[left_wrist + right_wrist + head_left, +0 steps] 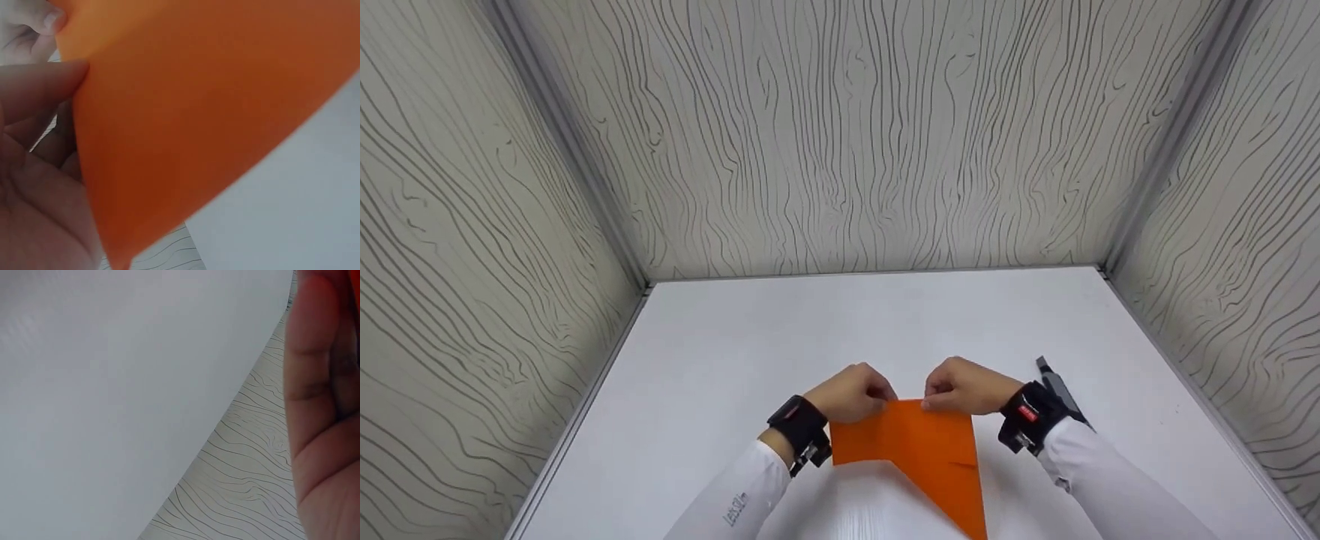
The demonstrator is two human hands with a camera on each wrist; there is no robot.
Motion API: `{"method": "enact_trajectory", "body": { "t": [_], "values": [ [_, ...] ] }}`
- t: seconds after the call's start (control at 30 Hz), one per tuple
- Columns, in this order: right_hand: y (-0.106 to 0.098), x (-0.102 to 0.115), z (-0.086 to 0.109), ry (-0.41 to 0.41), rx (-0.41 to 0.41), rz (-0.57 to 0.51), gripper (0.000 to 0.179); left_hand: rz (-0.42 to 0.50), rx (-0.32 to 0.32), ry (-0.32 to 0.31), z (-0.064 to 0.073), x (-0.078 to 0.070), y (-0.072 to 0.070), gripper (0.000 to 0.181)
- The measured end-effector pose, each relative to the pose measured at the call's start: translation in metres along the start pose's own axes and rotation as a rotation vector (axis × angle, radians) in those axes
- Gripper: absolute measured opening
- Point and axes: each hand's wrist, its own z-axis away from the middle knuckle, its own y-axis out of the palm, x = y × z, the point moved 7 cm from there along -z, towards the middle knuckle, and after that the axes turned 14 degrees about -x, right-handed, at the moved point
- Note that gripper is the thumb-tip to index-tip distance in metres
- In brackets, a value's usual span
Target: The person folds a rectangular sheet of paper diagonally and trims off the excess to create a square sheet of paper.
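Observation:
A sheet of orange paper [922, 450] hangs between my two hands, its lower right part tapering to a point near the bottom of the head view. My left hand [855, 394] pinches its top edge, thumb on the near face. Close beside it, my right hand [964, 386] pinches the same edge a little further right. The left wrist view shows the orange paper [214, 101] large, with the left thumb [45, 90] pressed at its edge. In the right wrist view the right hand [323, 405] fills the right side, with only a sliver of orange showing.
A grey and black utility knife [1059, 386] lies on the white table [735, 337], partly hidden behind the right wrist. Wood-grain patterned panels [855, 135] stand behind the table and on both sides, with grey metal posts at the corners.

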Motion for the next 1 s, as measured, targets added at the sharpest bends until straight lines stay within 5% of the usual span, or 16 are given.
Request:
{"method": "enact_trajectory", "body": {
  "t": [0.4, 0.73, 1.0],
  "values": [
    [-0.014, -0.01, 0.008, 0.081, -0.055, -0.017, 0.027, 0.026, -0.054, -0.018, 0.003, 0.015, -0.011, 0.023],
    [-0.016, -0.016, 0.019, 0.07, 0.006, -0.078, 0.016, 0.06, -0.033, -0.024, 0.007, 0.027, -0.019, 0.014],
    [-0.022, -0.025, 0.024, 0.149, -0.043, -0.126, 0.022, 0.126, -0.108, -0.145, 0.009, 0.044, -0.028, 0.018]
  ]
}}
